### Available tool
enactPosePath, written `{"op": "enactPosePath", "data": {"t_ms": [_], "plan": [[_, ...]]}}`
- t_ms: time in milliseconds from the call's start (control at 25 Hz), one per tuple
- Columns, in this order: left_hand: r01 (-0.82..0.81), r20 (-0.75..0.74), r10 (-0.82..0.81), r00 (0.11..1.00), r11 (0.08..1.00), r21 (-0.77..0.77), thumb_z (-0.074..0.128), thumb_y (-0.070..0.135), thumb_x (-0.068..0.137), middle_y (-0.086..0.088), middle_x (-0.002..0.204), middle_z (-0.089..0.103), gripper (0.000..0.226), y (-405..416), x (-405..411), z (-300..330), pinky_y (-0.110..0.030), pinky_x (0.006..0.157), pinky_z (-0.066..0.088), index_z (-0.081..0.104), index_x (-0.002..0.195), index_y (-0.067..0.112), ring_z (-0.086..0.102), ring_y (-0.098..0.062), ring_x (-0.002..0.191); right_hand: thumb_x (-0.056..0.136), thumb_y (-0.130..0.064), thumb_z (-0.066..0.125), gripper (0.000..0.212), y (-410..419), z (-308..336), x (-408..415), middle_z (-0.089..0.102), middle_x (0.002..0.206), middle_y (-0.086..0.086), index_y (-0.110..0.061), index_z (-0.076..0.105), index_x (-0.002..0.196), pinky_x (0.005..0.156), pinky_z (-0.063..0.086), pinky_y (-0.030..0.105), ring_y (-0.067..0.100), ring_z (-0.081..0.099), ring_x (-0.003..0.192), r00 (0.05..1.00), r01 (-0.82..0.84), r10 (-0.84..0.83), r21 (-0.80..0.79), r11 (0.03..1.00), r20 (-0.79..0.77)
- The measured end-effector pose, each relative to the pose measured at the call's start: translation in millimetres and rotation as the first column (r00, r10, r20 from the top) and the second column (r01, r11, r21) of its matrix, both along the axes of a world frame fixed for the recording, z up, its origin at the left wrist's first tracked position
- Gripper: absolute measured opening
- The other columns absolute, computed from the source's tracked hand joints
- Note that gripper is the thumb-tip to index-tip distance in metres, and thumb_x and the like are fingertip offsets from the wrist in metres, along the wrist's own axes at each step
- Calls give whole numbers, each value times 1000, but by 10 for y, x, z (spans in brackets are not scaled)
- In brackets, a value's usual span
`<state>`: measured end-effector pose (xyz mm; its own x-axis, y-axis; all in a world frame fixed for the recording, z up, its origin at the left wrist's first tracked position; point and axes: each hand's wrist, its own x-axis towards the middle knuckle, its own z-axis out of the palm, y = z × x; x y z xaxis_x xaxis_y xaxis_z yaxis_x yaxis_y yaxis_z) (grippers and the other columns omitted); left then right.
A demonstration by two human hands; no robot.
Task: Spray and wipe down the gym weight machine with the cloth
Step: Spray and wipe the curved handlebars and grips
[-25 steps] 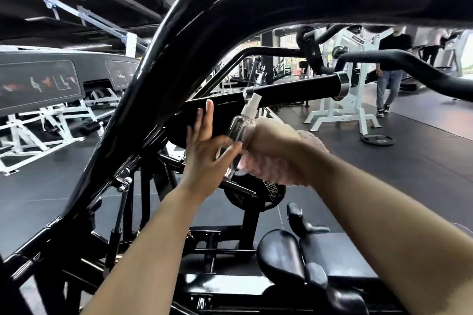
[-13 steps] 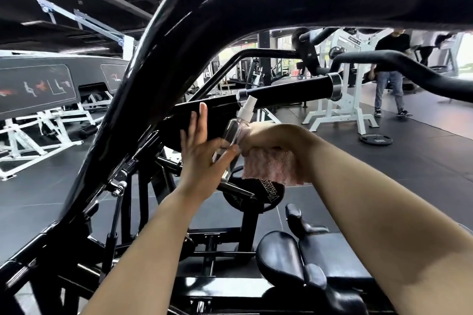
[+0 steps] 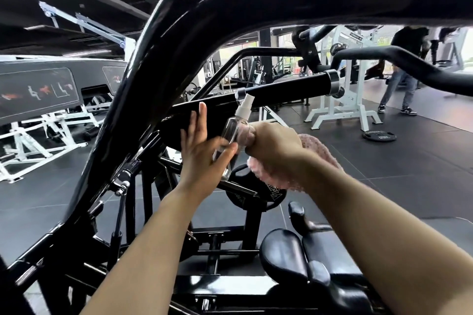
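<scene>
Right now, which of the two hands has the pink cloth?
The right hand: its fingers curl round the pink cloth bunched in its grip. The left hand has straight fingers, its thumb against the clear spray bottle.

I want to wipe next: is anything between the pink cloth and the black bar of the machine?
Yes. The clear spray bottle and the left hand lie between the pink cloth, held in the right hand, and the black bar.

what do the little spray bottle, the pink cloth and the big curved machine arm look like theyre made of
Spray bottle: clear plastic, probably; the dark machine shows through its body, and the cap is opaque white.
Pink cloth: soft knitted or looped fabric, judging by its nubbly surface; bunched in the right hand.
Curved machine arm: likely metal with glossy black paint; it carries long, bright reflections.
</scene>
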<state>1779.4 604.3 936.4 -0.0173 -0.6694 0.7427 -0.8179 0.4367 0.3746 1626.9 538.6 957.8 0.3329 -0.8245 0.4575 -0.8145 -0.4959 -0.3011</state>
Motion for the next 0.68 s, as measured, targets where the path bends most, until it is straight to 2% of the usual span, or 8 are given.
{"op": "enactPosePath", "data": {"t_ms": [80,200,280,320,400,480,600,680], "plan": [[-5,-16,5,1000,1000,9,31,60,76,14,150,-11,50,4,-19,11,-10,101,-26,61,71,20,-21,6,134,80,-19,62,7,-40,175,-54,64,73,2,-17,59,74,54,44,22,19,62,66,983,-181,157,396,900,91],[-7,-17,8,1000,1000,19,30,61,74,17,149,-13,58,3,-10,13,-9,100,-26,64,73,15,-26,13,130,82,-15,66,7,-86,274,-141,62,74,0,-18,61,78,61,48,23,19,62,69,958,-288,227,584,759,178],[-7,-8,7,1000,1000,11,31,60,75,15,150,-11,57,-6,6,6,-10,101,-25,64,74,15,-22,8,133,81,-24,67,6,-96,112,-153,65,77,0,-19,63,82,68,50,28,25,65,77,969,-233,189,339,911,159],[-6,-2,6,1000,1000,4,31,60,76,14,150,-11,55,-9,7,2,-11,102,-25,64,74,16,-19,6,135,80,-29,67,11,-119,-63,-152,67,75,2,-19,63,82,65,50,31,27,65,73,992,-99,97,27,995,80],[-7,3,7,1000,1000,-8,31,59,78,14,151,-11,52,-14,2,-4,-12,103,-25,63,73,19,-19,4,136,72,-24,73,19,-128,-402,-155,62,59,3,-15,56,75,53,45,29,27,62,53,990,139,-127,-533,834,59],[-1,8,1,1000,1000,0,30,59,78,17,149,-14,48,-19,7,-7,-12,102,-26,61,72,23,-23,8,134,69,-21,77,25,-85,-513,-166,59,54,0,-16,53,73,49,42,27,25,60,46,972,224,-207,-671,707,106],[-1,24,1,1000,1000,5,30,60,79,17,150,-13,39,-18,8,-4,-11,102,-26,54,71,30,-26,12,131,82,-34,59,17,-57,-251,-216,68,81,4,-18,60,88,64,47,31,28,67,76,987,155,-159,-204,967,-4],[-5,18,5,1000,1000,11,30,60,78,16,150,-13,39,-16,-3,-2,-11,102,-26,54,71,29,-24,10,133,75,-34,64,25,-197,-111,-273,68,89,3,-19,64,94,75,53,34,27,66,88,996,-91,80,284,954,48]]}}
